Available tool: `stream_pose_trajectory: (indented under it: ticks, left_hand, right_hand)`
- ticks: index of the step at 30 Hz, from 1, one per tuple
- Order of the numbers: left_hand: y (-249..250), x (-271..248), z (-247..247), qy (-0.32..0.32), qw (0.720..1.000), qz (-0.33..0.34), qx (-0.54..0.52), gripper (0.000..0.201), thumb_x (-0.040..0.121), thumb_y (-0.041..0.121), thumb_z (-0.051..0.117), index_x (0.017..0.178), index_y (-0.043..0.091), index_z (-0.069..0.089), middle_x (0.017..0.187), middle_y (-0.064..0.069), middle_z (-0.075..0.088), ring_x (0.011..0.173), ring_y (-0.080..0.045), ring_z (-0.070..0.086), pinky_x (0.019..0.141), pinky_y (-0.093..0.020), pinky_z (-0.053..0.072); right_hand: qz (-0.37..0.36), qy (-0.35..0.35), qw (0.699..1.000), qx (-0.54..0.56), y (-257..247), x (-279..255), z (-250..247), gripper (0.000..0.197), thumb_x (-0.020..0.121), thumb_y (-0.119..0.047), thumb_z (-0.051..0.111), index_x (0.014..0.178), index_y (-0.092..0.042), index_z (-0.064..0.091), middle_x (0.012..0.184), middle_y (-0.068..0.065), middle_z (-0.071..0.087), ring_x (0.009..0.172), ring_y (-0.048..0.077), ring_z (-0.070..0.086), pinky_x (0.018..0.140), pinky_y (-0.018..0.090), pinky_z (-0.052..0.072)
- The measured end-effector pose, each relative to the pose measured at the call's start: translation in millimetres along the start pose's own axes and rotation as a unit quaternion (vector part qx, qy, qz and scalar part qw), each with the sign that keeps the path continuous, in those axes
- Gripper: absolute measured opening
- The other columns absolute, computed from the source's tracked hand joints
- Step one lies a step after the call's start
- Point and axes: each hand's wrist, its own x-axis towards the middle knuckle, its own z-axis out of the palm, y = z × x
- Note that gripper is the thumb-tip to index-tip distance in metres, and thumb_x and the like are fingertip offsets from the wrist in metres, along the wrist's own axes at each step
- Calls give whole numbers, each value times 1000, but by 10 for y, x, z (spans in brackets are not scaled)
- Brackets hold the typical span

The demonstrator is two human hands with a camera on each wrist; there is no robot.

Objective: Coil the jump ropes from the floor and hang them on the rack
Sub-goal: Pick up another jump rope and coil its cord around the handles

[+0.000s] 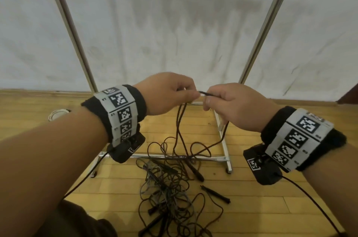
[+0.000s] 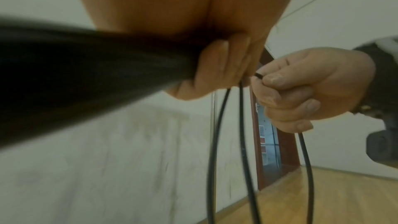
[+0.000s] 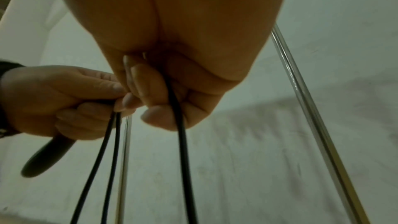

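My left hand (image 1: 170, 93) and right hand (image 1: 228, 105) are raised close together in front of the rack. Both hold one black jump rope (image 3: 184, 142). The left hand (image 3: 64, 100) grips the rope's black handle (image 2: 86, 67) together with two strands that hang from its fingers. The right hand (image 2: 301, 88) pinches a short stretch of rope between thumb and forefinger, and another strand runs down through its curled fingers. These strands drop to a tangled pile of ropes (image 1: 170, 194) on the wooden floor.
The metal rack has slanting uprights at the left (image 1: 65, 29) and right (image 1: 269, 16) and a base bar (image 1: 155, 156) just behind the pile. A loose black handle (image 1: 217, 194) lies right of the pile. A round white object (image 1: 58, 113) sits far left. A white wall stands behind.
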Motion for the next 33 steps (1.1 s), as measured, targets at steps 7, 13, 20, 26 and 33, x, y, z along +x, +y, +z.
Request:
stream_pose_trajectory:
  ticks: [7,13,20,26,33]
  left_hand:
    - [-312,72,-338,296,943,-64,-137,31,98,53,58,77,33,67,53,17,54,43,-2,44,51,-28,39]
    - [-802,-17,-725,426,853,-195,-231,25,88,49,58,73,33,67,64,7,57,50,-17,49,49,-32,42]
    - [-873,-123,-294,139,965,-220,-41,25,99,54,65,124,52,66,95,7,71,58,-9,62,55,-26,51]
    - [-133,-11,135,-40,998,-38,-26,39,95,57,69,133,59,59,84,19,69,56,11,60,55,-18,45]
    - [-37,22,45,3,1000,-8,-20,23,101,51,61,79,50,64,66,34,61,58,13,55,59,-25,38]
  right_hand:
    - [67,23,997,38,468,0,22,27,106,-32,45,92,-24,67,59,-6,59,58,13,62,62,24,53]
    - [232,-199,941,-147,1216,-227,410,30,107,-37,40,94,-23,62,80,0,74,72,11,68,75,29,54]
    - [189,-181,951,-167,918,-92,347,27,105,-39,43,93,-27,63,80,2,73,68,15,67,70,31,55]
    - [51,-62,994,-67,141,51,75,23,101,-38,54,89,-28,70,63,-14,63,60,2,59,53,18,44]
    - [29,-13,999,27,55,-29,-31,21,102,-37,53,89,-29,68,56,-7,55,54,11,60,58,29,54]
